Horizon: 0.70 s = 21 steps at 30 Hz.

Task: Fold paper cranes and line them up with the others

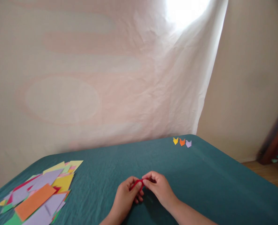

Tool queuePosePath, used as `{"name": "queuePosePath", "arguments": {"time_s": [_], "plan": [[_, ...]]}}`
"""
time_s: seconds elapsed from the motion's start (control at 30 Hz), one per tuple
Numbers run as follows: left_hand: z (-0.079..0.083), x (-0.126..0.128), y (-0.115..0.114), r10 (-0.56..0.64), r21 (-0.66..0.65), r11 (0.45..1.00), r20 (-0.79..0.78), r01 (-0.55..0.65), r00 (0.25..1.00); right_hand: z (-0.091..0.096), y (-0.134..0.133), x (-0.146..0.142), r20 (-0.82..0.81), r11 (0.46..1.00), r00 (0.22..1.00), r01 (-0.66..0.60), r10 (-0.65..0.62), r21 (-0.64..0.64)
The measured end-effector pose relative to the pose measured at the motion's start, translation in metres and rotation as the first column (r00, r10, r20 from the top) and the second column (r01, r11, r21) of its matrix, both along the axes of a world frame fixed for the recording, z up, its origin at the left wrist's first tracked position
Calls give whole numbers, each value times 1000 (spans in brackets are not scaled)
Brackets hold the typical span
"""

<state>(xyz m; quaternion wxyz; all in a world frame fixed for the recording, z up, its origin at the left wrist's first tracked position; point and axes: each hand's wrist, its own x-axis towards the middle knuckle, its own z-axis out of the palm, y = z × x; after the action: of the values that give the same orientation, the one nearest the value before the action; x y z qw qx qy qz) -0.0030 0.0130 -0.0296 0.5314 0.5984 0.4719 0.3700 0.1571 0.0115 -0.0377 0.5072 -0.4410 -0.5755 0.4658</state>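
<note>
A small piece of folded red paper [141, 181] is pinched between my two hands, just above the near middle of the table. My left hand [129, 191] closes on its left part, thumb on top and fingers curled beneath. At its right end, the thumb and fingertips of my right hand [158, 187] pinch the paper. Fingers cover much of the red paper, so its full shape is hidden. Toward the far right lie three small folded paper figures: a yellow one [175, 141], an orange one [182, 142] and a purple one [188, 144].
On the left of the green tablecloth [101, 181] is a loose pile of coloured paper sheets [36, 200]. A pale curtain [129, 87] hangs behind the table. At the far right edge, a dark reddish-brown object [275, 147] stands on the wooden floor.
</note>
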Motion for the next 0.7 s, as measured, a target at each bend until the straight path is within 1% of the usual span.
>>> {"name": "queuePosePath", "arguments": {"time_s": [0.17, 0.37, 0.43, 0.6, 0.7], "plan": [[4, -1, -5, 35, 114, 993, -146, -18, 989, 1, -1, -1, 52, 1000, 998, 28, -28, 11], [12, -2, -9, 80, 276, 961, -217, -17, 973, 5, -4, -3, 51, 1000, 999, 8, -9, 5], [14, -2, -9, 84, 303, 953, -235, -10, 968, 3, -3, -2, 52, 1000, 999, -5, 5, 5], [17, -2, -9, 93, 320, 947, -276, 0, 957, -4, 1, -2, 51, 1000, 998, -21, 22, -10], [16, -3, -8, 133, 348, 937, -325, -13, 936, -4, 1, -1, 49, 1000, 999, -23, 24, -16]]}}
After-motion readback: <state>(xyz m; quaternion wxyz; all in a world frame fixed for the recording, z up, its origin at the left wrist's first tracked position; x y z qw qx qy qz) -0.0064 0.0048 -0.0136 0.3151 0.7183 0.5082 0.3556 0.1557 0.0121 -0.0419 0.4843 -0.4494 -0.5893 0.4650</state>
